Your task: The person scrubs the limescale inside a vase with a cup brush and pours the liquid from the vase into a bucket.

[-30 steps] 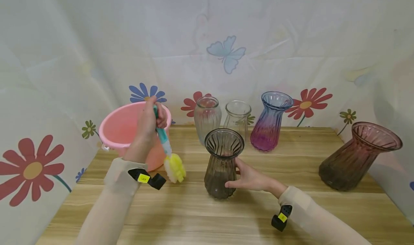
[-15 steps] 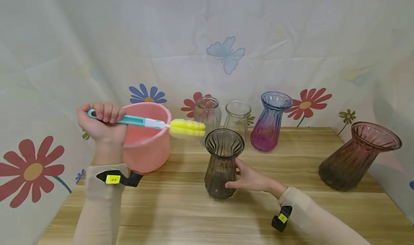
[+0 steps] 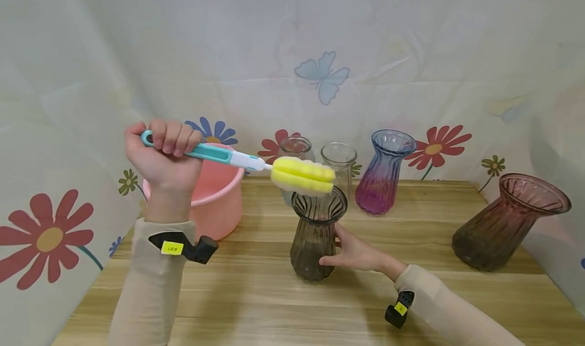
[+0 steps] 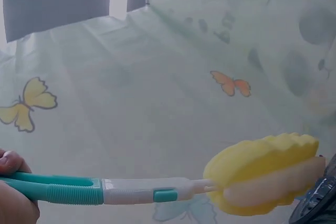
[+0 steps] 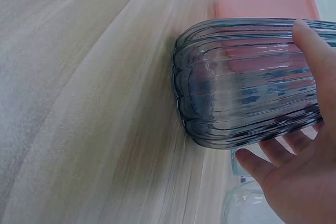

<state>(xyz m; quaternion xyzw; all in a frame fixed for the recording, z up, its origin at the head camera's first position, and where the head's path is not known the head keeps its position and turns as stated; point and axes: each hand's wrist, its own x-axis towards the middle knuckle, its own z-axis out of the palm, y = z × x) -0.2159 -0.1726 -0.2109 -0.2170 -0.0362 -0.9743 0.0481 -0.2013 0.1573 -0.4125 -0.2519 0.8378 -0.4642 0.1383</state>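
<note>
My left hand [image 3: 165, 153] grips the teal handle of a bottle brush [image 3: 210, 153], raised over the table. Its yellow and white sponge head [image 3: 303, 175] points right and overlaps the rim of a smoky grey ribbed glass vase [image 3: 313, 249] in the head view. Seen from the left wrist, the sponge [image 4: 262, 174] lies right at the vase's dark rim [image 4: 315, 198]. The vase stands upright on the table. My right hand [image 3: 354, 252] holds its lower side, thumb in front and fingers behind, partly hidden. In the right wrist view the thumb [image 5: 312, 45] lies along the ribbed glass.
A pink bucket [image 3: 219, 214] stands behind my left forearm. Two clear glass vases, one with a visible rim [image 3: 338, 153], stand behind the grey one. A blue-purple vase [image 3: 381, 178] is farther right, and a pink-brown vase [image 3: 493, 229] sits near the table's right edge.
My left hand has lifted the brush from beside the bucket, turned it level, then brought it right until the sponge reaches over the grey vase's rim. My right hand and the vase have stayed put.
</note>
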